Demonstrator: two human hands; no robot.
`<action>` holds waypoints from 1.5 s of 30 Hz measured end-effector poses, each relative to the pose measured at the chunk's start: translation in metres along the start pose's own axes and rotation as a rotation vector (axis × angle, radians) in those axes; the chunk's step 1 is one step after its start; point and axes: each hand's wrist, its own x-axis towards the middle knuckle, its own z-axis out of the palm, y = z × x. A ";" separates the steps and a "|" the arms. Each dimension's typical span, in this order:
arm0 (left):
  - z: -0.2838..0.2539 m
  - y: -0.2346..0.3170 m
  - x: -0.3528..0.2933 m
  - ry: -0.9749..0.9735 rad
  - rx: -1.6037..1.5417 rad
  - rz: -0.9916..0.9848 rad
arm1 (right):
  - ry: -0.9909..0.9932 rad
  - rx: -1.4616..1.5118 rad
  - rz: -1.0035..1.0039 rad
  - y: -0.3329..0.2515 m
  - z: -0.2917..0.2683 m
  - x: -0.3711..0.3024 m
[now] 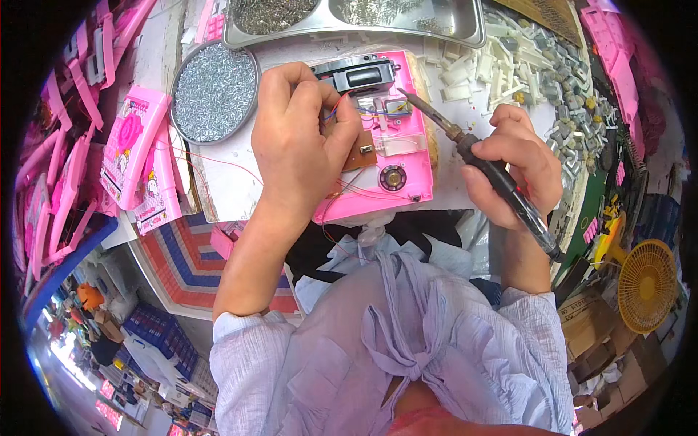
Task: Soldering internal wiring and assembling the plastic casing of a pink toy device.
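Left hand [302, 142] grip pinched on thin wires [336, 109], right hand [516, 163] grip clamped around soldering iron [465, 145]

The white worktop [233, 182] carries a round tin of screws [214, 91], a steel tray [356, 18], a pink toy shell [389, 145], white plastic parts [502, 62] and pink panels [134, 156] at its left edge.

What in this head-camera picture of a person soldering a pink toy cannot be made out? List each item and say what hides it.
- Head view: the circuit board is largely covered by the left hand.
- What the left hand's fingertips pinch among the thin wires: too small to tell.
- The soldering iron handle's middle is wrapped by the right hand.
- The steel tray is cut off by the top edge.
- The parts in the round tin: too small to identify.
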 end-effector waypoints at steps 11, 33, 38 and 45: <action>-0.019 0.043 -0.008 -0.387 -0.093 0.012 | 0.130 -0.011 0.098 -0.001 -0.031 -0.014; -0.007 0.039 0.021 -0.608 -0.096 0.035 | 0.150 -0.032 0.103 -0.005 -0.037 -0.023; -0.020 0.022 0.012 -0.631 -0.457 -0.177 | 0.156 0.020 0.147 -0.005 -0.032 -0.025; -0.018 0.020 0.008 -0.604 -0.469 -0.221 | 0.121 0.051 0.084 -0.003 -0.027 -0.010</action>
